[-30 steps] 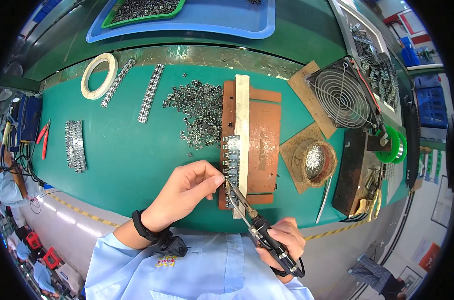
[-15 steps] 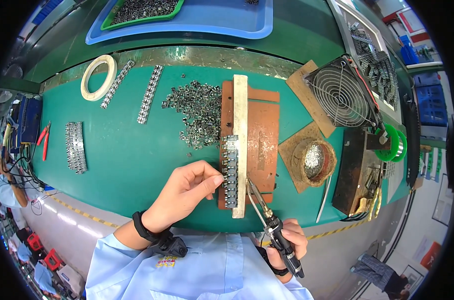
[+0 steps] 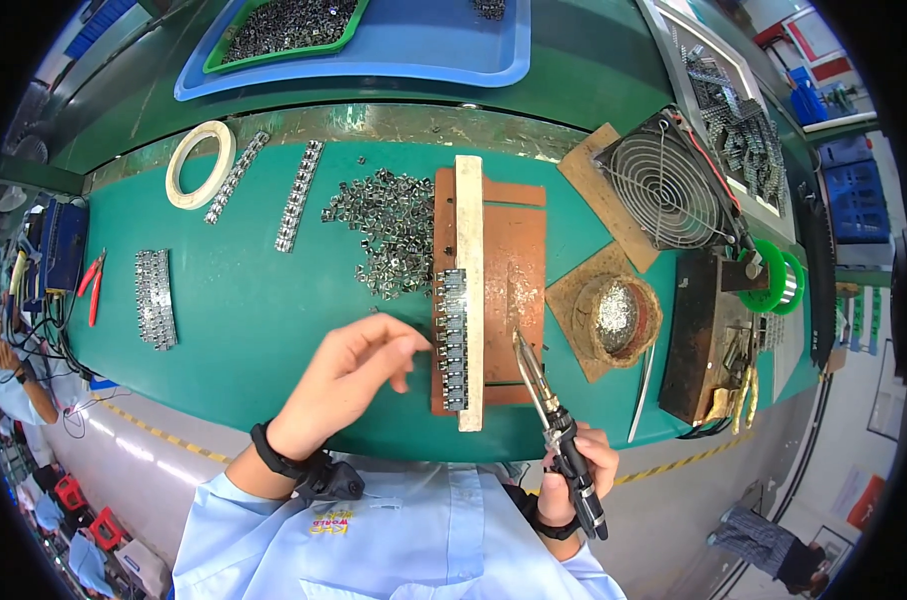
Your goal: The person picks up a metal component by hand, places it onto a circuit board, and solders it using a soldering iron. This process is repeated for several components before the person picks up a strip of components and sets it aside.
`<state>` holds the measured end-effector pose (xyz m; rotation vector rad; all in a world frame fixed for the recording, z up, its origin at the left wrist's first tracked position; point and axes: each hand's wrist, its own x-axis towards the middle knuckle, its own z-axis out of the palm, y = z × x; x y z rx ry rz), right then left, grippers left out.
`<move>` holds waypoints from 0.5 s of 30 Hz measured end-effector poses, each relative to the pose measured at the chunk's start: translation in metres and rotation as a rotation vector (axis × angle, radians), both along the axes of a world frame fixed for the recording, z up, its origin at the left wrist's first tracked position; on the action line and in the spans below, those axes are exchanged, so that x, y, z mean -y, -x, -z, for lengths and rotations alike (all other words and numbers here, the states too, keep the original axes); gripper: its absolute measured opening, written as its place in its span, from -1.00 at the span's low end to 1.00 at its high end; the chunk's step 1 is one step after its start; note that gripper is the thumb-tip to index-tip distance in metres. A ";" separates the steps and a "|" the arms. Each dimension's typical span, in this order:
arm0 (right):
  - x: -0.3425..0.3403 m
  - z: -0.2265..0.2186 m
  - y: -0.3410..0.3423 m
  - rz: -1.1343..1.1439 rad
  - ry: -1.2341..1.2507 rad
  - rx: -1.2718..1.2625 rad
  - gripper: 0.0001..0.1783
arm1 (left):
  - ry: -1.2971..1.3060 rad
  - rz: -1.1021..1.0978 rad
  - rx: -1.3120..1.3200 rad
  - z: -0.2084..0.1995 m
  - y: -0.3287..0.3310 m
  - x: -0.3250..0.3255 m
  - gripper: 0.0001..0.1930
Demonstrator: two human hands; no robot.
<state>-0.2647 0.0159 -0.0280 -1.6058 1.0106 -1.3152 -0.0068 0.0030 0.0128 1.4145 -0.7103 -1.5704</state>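
Observation:
My left hand (image 3: 349,375) is just left of a row of small dark components (image 3: 455,340), its thumb and fingers loosely bent and apart, with nothing visible between them. The row stands along the left side of a pale straight bar (image 3: 470,230) on a reddish-brown board (image 3: 515,290). My right hand (image 3: 586,465) is wrapped round the black handle of a soldering iron (image 3: 564,440) with a thin metal tube alongside it. The iron's tip is over the brown board, right of the bar and apart from the components.
Left of the board lies a heap of small metal parts (image 3: 389,225). Component strips (image 3: 156,300), a tape roll (image 3: 174,180) and red-handled pliers (image 3: 93,290) are farther left. On the right are a round pot (image 3: 624,320), a fan (image 3: 669,185) and a green solder spool (image 3: 769,275).
My left hand has drawn back left from the components, its fingertips parting. The soldering iron's tip has moved right, away from the pale bar, and over the brown board.

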 end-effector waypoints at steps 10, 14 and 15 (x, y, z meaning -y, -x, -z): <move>0.011 0.015 0.001 0.127 -0.037 -0.001 -0.42 | 0.316 -0.037 0.988 0.004 -0.019 0.010 -0.81; 0.011 0.017 0.002 0.142 -0.024 0.020 -0.43 | 0.299 0.005 1.013 0.000 -0.015 0.015 -0.83; 0.012 0.018 0.002 0.144 -0.026 0.023 -0.43 | 0.298 0.008 1.016 0.001 -0.015 0.014 -0.83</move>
